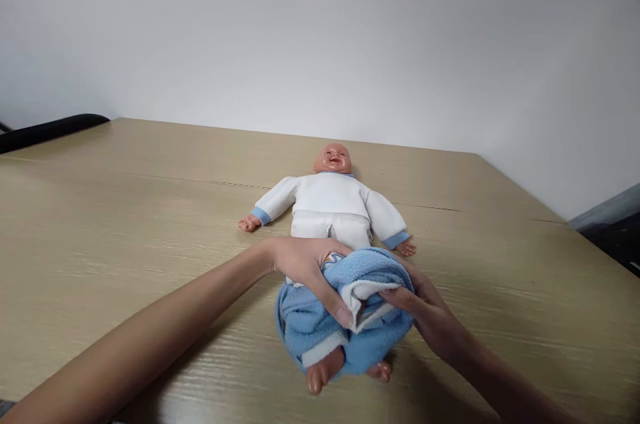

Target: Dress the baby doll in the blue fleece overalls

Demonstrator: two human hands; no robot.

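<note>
A baby doll [331, 194] in a white top with blue cuffs lies on its back, head away from me. Blue fleece pants [310, 317] with white trim are bunched around its lower legs. One foot [323, 371] pokes out of a leg opening, and the other foot shows partly below the cloth. My left hand [313, 267] is closed on the pants from the left, thumb on the white-edged opening. On the right, my right hand [420, 301] grips the same bunched cloth, its thumb at the white edge. Some fingers of both hands are hidden behind the fabric.
The doll rests on a wide wood-grain table [150, 231]. A white partition wall [300, 51] rises behind the table and along the right. A black curved object [60, 123] stands at the left edge. Dark items sit beyond the right edge.
</note>
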